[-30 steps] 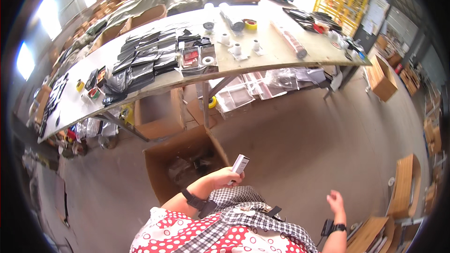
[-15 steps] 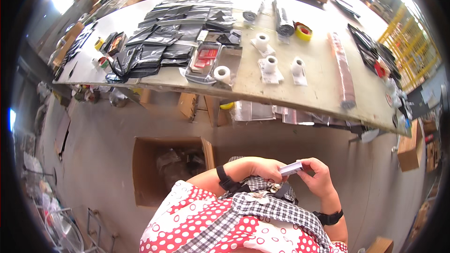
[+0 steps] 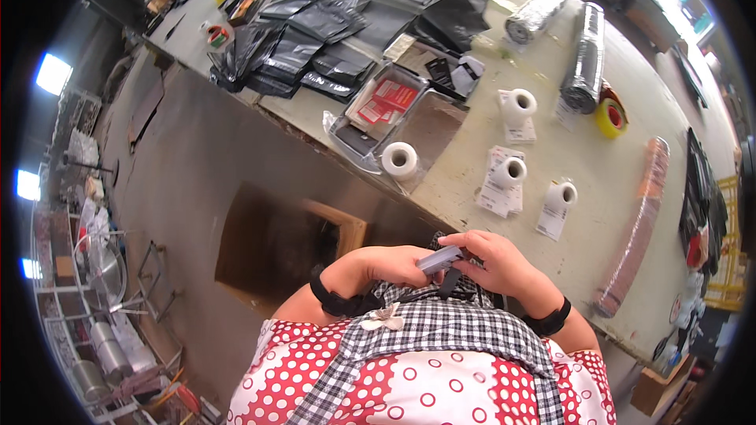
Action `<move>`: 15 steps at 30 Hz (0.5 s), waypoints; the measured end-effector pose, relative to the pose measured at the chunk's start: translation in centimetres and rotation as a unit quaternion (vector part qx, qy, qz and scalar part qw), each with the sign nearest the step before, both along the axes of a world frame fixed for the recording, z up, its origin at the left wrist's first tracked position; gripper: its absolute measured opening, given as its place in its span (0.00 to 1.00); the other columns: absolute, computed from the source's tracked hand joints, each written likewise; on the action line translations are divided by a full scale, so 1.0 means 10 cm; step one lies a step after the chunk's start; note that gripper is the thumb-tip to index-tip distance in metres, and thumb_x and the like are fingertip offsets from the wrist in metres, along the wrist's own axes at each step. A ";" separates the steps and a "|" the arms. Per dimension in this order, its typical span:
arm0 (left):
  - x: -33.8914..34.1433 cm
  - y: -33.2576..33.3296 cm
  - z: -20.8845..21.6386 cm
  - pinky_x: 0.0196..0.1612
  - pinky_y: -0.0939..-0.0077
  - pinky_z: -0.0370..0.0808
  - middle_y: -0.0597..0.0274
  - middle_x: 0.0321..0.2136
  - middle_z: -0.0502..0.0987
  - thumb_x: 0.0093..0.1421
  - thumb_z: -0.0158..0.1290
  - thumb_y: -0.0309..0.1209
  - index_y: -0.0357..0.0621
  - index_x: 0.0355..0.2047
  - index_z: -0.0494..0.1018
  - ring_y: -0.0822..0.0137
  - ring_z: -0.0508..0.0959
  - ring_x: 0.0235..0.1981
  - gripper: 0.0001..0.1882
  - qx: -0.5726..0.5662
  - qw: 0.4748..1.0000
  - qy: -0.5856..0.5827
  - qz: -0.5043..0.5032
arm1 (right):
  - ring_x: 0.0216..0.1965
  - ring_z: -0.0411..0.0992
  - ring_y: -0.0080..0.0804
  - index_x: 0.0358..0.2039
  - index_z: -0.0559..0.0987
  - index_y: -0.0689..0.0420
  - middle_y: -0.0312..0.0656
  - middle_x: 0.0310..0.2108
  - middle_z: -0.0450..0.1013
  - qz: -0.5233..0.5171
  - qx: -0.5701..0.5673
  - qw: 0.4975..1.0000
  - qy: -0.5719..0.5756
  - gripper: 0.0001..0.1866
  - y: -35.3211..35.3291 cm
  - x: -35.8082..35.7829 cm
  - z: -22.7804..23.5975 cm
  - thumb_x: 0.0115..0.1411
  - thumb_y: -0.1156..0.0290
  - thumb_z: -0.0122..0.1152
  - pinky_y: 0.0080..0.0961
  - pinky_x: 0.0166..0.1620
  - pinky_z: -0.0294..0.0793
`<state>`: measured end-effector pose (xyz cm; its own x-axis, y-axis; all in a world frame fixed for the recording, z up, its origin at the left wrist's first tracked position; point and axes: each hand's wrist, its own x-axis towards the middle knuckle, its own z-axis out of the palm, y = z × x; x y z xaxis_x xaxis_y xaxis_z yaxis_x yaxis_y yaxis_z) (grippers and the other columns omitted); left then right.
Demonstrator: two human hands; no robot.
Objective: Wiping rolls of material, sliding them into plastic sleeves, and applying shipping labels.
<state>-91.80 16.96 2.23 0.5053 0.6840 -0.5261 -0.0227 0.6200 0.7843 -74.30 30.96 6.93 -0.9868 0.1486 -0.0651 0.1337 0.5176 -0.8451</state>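
Note:
A small stack of pale cards (image 3: 438, 260) is held in front of my checked apron, just off the near edge of the table. My left hand (image 3: 400, 267) is closed on one end of the stack. Over its other end bend the fingers of my right hand (image 3: 494, 261), with the thumb underneath. Closest to the hands on the table are white rolls, among them a roll (image 3: 512, 171) on a spread of printed tags (image 3: 496, 198) and another roll (image 3: 563, 193) on a single tag.
Black plastic bags (image 3: 339, 24) lie piled on the table's far left. A plastic tray (image 3: 386, 106) holds red and white cards. Farther right are wrapped film rolls (image 3: 584, 59), yellow tape (image 3: 611, 118) and a long brown roll (image 3: 636, 228). An open cardboard box (image 3: 252, 252) stands on the floor at left.
The view has turned, and the table now looks closer and slanted. Both hands still grip the cards, with the right hand's fingers now reaching farther over the stack.

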 end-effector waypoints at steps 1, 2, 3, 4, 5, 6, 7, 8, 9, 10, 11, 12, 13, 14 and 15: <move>-0.07 0.02 0.00 0.26 0.82 0.66 0.69 0.27 0.69 0.48 0.51 0.28 0.42 0.41 0.69 0.79 0.67 0.25 0.18 0.015 0.998 -0.010 0.053 | 0.37 0.72 0.42 0.50 0.72 0.51 0.43 0.35 0.73 0.023 -0.001 1.000 -0.009 0.24 0.08 -0.13 0.02 0.50 0.76 0.61 0.33 0.39 0.72; -0.15 0.04 -0.03 0.26 0.82 0.66 0.69 0.27 0.69 0.48 0.51 0.28 0.42 0.41 0.69 0.79 0.67 0.25 0.18 0.005 0.998 -0.016 0.060 | 0.37 0.72 0.42 0.50 0.72 0.51 0.43 0.35 0.73 0.029 -0.012 0.999 -0.016 0.24 0.15 -0.26 0.00 0.50 0.76 0.61 0.33 0.39 0.72; -0.25 0.06 -0.06 0.27 0.82 0.66 0.68 0.29 0.70 0.48 0.51 0.28 0.42 0.44 0.68 0.79 0.67 0.26 0.20 -0.023 0.996 -0.042 0.069 | 0.38 0.72 0.42 0.49 0.72 0.51 0.43 0.35 0.73 0.048 -0.011 0.999 -0.003 0.23 0.21 -0.39 -0.04 0.50 0.76 0.61 0.33 0.40 0.72; -0.35 0.08 -0.10 0.28 0.82 0.66 0.68 0.31 0.70 0.48 0.52 0.27 0.41 0.47 0.66 0.79 0.68 0.27 0.23 -0.049 0.993 -0.069 0.076 | 0.38 0.72 0.42 0.48 0.72 0.51 0.43 0.36 0.73 0.065 -0.011 0.998 0.010 0.23 0.26 -0.52 -0.09 0.50 0.76 0.61 0.34 0.40 0.72; -0.45 0.09 -0.15 0.28 0.82 0.66 0.68 0.31 0.70 0.48 0.52 0.27 0.41 0.47 0.66 0.79 0.68 0.27 0.23 -0.059 0.992 -0.077 0.078 | 0.38 0.72 0.42 0.48 0.72 0.51 0.43 0.36 0.73 0.067 -0.020 0.998 0.002 0.23 0.29 -0.64 -0.14 0.50 0.76 0.61 0.34 0.40 0.72; -0.56 0.10 -0.20 0.28 0.82 0.67 0.66 0.32 0.70 0.49 0.52 0.29 0.41 0.49 0.64 0.78 0.68 0.28 0.24 -0.035 0.990 -0.092 0.097 | 0.38 0.72 0.43 0.47 0.73 0.52 0.43 0.35 0.73 0.058 -0.030 0.998 0.007 0.22 0.32 -0.77 -0.20 0.49 0.76 0.62 0.33 0.40 0.72; -0.68 0.13 -0.23 0.28 0.83 0.67 0.65 0.34 0.70 0.51 0.52 0.30 0.41 0.51 0.61 0.78 0.69 0.29 0.26 -0.011 0.988 -0.106 0.114 | 0.37 0.72 0.43 0.46 0.73 0.52 0.43 0.35 0.73 0.047 -0.039 0.998 0.013 0.21 0.35 -0.89 -0.25 0.49 0.76 0.62 0.33 0.39 0.72; -0.84 0.17 -0.25 0.28 0.83 0.67 0.65 0.34 0.70 0.51 0.52 0.30 0.41 0.51 0.61 0.78 0.69 0.29 0.26 -0.019 0.987 -0.114 0.113 | 0.37 0.72 0.43 0.46 0.73 0.52 0.43 0.35 0.73 0.045 -0.046 0.998 0.004 0.21 0.40 -1.00 -0.27 0.49 0.76 0.62 0.33 0.39 0.72; -1.01 0.22 -0.18 0.29 0.84 0.68 0.64 0.35 0.71 0.53 0.53 0.33 0.41 0.53 0.60 0.77 0.70 0.31 0.27 -0.044 0.989 -0.097 0.101 | 0.36 0.73 0.41 0.43 0.74 0.54 0.42 0.33 0.73 0.021 -0.051 0.998 0.001 0.20 0.43 -1.09 -0.26 0.47 0.78 0.63 0.31 0.38 0.73; -1.16 0.25 -0.12 0.30 0.84 0.69 0.63 0.37 0.71 0.55 0.53 0.36 0.41 0.54 0.58 0.76 0.71 0.33 0.29 -0.067 0.991 -0.076 0.089 | 0.34 0.73 0.40 0.41 0.75 0.55 0.42 0.32 0.73 -0.001 -0.055 0.998 0.000 0.19 0.46 -1.16 -0.24 0.46 0.81 0.64 0.30 0.38 0.73; -1.25 0.22 -0.09 0.27 0.84 0.70 0.63 0.35 0.72 0.58 0.52 0.39 0.41 0.55 0.58 0.77 0.73 0.32 0.28 -0.025 0.980 -0.116 0.159 | 0.35 0.73 0.42 0.42 0.75 0.54 0.41 0.32 0.74 -0.024 -0.088 0.996 -0.004 0.19 0.48 -1.21 -0.24 0.47 0.80 0.64 0.31 0.37 0.73; -1.42 0.24 -0.02 0.30 0.83 0.72 0.64 0.37 0.71 0.60 0.52 0.39 0.42 0.56 0.58 0.76 0.72 0.36 0.27 -0.028 0.977 -0.106 0.181 | 0.35 0.73 0.42 0.42 0.75 0.54 0.41 0.32 0.74 -0.031 -0.094 0.995 -0.012 0.19 0.51 -1.25 -0.25 0.47 0.80 0.64 0.31 0.37 0.73; -1.54 0.24 0.01 0.31 0.83 0.72 0.65 0.36 0.72 0.60 0.53 0.37 0.41 0.53 0.62 0.77 0.72 0.35 0.24 0.002 0.970 -0.056 0.238 | 0.35 0.73 0.40 0.42 0.75 0.54 0.41 0.33 0.74 -0.053 -0.100 0.994 -0.008 0.20 0.55 -1.27 -0.26 0.46 0.81 0.64 0.29 0.37 0.73; -1.66 0.25 0.03 0.31 0.82 0.72 0.66 0.35 0.72 0.60 0.53 0.36 0.41 0.50 0.66 0.77 0.72 0.33 0.21 0.033 0.955 -0.005 0.293 | 0.34 0.73 0.38 0.42 0.75 0.55 0.41 0.33 0.74 -0.076 -0.105 0.992 -0.003 0.21 0.58 -1.28 -0.26 0.45 0.82 0.64 0.28 0.36 0.73; -1.80 0.25 0.05 0.31 0.83 0.71 0.66 0.34 0.72 0.58 0.55 0.34 0.41 0.46 0.70 0.77 0.72 0.32 0.17 0.087 0.937 0.128 0.312 | 0.34 0.73 0.35 0.42 0.75 0.56 0.41 0.34 0.74 -0.091 -0.113 0.989 0.014 0.21 0.62 -1.31 -0.26 0.45 0.84 0.63 0.26 0.36 0.73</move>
<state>-109.80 19.47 2.78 -0.1488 0.8914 -0.4280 -0.1353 0.4104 0.9018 -87.37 37.14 4.35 -0.9468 0.3089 -0.0901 0.1826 0.2852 -0.9409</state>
